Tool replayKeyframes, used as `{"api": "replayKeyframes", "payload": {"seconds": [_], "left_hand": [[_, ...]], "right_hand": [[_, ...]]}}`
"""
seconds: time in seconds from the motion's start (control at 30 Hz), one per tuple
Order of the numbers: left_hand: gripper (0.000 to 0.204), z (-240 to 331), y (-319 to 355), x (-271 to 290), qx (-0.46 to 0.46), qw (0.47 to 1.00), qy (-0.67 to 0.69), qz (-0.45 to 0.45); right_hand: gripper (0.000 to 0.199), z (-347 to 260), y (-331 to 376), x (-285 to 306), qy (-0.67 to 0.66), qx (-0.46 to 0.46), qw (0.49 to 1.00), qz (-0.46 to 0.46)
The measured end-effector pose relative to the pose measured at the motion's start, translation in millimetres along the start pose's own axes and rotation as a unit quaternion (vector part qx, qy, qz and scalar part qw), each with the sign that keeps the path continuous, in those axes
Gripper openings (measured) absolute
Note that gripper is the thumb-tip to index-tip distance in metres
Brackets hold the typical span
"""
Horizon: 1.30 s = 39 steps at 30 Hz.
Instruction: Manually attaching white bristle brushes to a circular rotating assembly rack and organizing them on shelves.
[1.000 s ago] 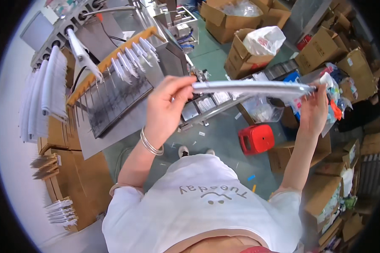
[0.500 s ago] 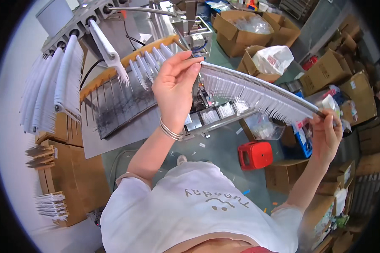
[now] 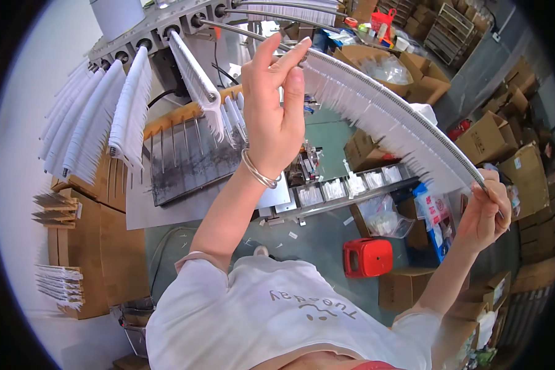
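Note:
A long thin rod strung with a dense row of white strips (image 3: 376, 105) stretches slantwise between my hands, the strips hanging below it. At its upper left end my left hand (image 3: 274, 114) pinches it between thumb and fingers. My right hand (image 3: 486, 209) is closed around the lower right end. A bare metal rod (image 3: 240, 29) juts from the machine's rail (image 3: 185, 15) and reaches my left fingers; whether the two rods touch is hidden there. Other rods loaded with white strips (image 3: 129, 102) hang from the same rail to the left.
Below the rail a dark tray with upright metal pins (image 3: 194, 169) lies on the bench. A row of small bins with white pieces (image 3: 334, 189) runs along its front. A red stool (image 3: 368, 258) stands on the floor. Cardboard boxes (image 3: 487, 139) crowd the right side.
The view has shifted so the machine's rail shows more. My left hand has risen toward the bare rod, carrying the strung rod's end with it. The strung rod now bows more and slants more steeply.

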<state>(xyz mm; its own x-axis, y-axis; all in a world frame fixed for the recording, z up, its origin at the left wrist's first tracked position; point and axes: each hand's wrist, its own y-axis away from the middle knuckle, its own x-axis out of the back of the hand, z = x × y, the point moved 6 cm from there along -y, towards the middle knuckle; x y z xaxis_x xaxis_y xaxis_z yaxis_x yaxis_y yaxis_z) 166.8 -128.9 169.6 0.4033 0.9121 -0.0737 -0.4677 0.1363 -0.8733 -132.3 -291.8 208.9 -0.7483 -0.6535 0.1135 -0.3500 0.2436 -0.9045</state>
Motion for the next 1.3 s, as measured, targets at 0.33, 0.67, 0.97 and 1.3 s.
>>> {"api": "replayKeyframes", "payload": {"seconds": [0.33, 0.67, 0.97, 1.3], "left_hand": [[0.048, -5.7, 6.6, 10.2, -0.025, 0.995, -0.093, -0.003], [0.055, 2.8, 91.9, 10.0, 0.073, 0.985, -0.112, -0.107], [0.05, 5.4, 110.6, 33.4, 0.083, 0.976, -0.133, -0.151], [0.04, 4.2, 98.4, 32.9, 0.083, 0.977, -0.128, -0.146]], "right_hand": [[0.028, -8.8, -18.2, -42.4, 0.118, 0.119, 0.978, -0.126], [0.02, 20.4, -65.9, -134.2, 0.193, 0.195, 0.937, -0.218], [0.015, 65.1, -81.2, -195.1, 0.157, 0.115, 0.947, -0.256], [0.043, 92.1, -65.6, -197.6, -0.073, -0.112, 0.966, -0.221]]}}
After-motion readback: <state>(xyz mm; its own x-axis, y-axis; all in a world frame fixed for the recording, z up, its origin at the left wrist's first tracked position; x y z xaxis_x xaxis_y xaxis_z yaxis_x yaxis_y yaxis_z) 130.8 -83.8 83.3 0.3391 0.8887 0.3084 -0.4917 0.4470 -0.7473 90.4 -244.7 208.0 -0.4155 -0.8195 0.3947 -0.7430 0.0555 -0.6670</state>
